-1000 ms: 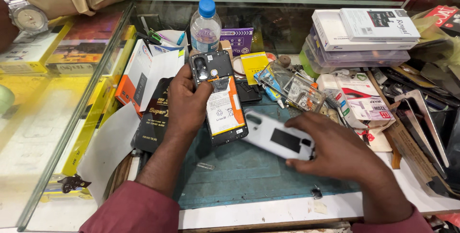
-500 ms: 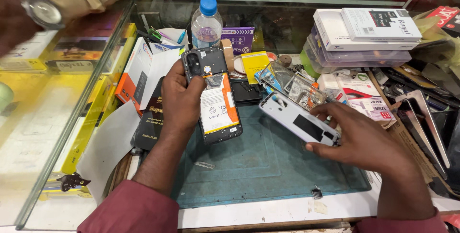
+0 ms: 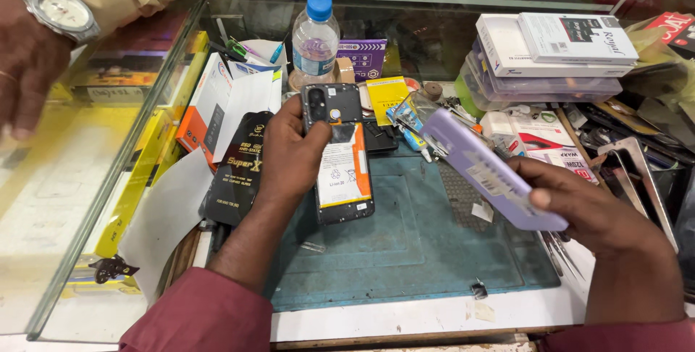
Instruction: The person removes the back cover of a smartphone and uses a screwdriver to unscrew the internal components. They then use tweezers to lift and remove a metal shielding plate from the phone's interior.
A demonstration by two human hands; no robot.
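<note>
A: L hand (image 3: 289,153) grip?

B: Closed round the opened phone (image 3: 339,153), thumb across the front edge, fingers behind; held face-down w/ the battery (image 3: 342,172) up, prob. so the insides stay in plain sight; camera end points to 12 o'clock.

A: R hand (image 3: 590,203)?

B: Clamped on the lilac back cover (image 3: 486,171); thumb on top near the low end, fingers under; cover tilted, upper end toward 11 o'clock, lifted off the mat and apart from the phone; looks held aside so it doesn't hide the open body.

A: Around them?

B: Both over a teal work mat (image 3: 405,250); black flat packet (image 3: 237,167) at 9 o'clock of the L hand; water bottle (image 3: 314,37) at 12; stacked white boxes (image 3: 550,51) at 1–2 o'clock; loose tools and parts crowd the 3 o'clock side.

A: Anyone else?

B: Another person's hand w/ a wristwatch (image 3: 61,11) at 10 o'clock, resting on the glass counter (image 3: 65,200); well apart from the phone.
</note>
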